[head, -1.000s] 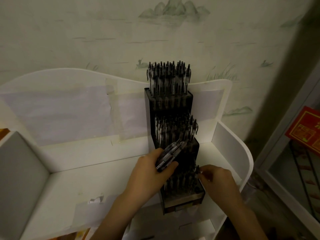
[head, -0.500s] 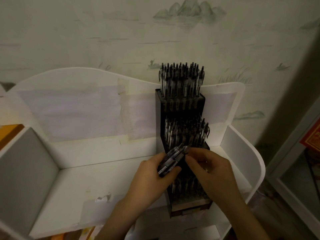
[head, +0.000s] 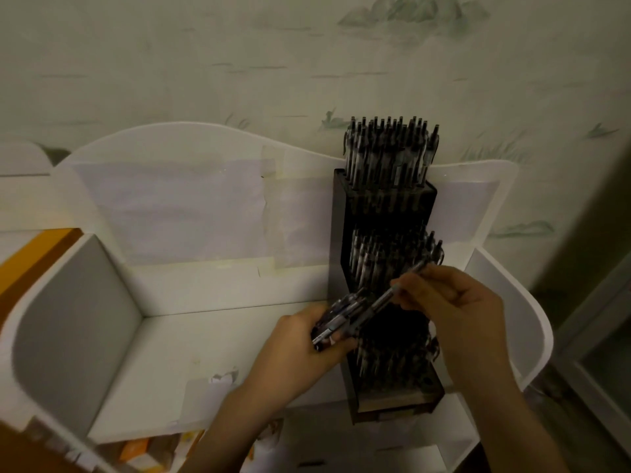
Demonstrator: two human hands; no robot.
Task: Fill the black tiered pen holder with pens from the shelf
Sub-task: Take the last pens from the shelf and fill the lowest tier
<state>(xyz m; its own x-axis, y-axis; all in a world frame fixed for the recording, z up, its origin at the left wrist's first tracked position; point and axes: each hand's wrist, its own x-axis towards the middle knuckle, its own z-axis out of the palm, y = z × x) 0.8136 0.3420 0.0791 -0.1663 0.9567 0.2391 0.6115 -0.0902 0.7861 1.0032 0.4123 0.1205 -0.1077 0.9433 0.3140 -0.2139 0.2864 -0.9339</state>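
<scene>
Our left hand (head: 307, 343) gripped pen bundle (head: 336, 320); right hand (head: 454, 308) pinched single pen (head: 386, 297), mid-transfer; next we judged: seat it in holder (head: 386, 206) lowest tier.

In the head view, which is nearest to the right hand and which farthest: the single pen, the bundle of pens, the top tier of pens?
From the right hand:
1. Single pen, pinched in its fingers.
2. Bundle of pens, to the left, in the left hand.
3. Top tier of pens, high at the back.
</scene>
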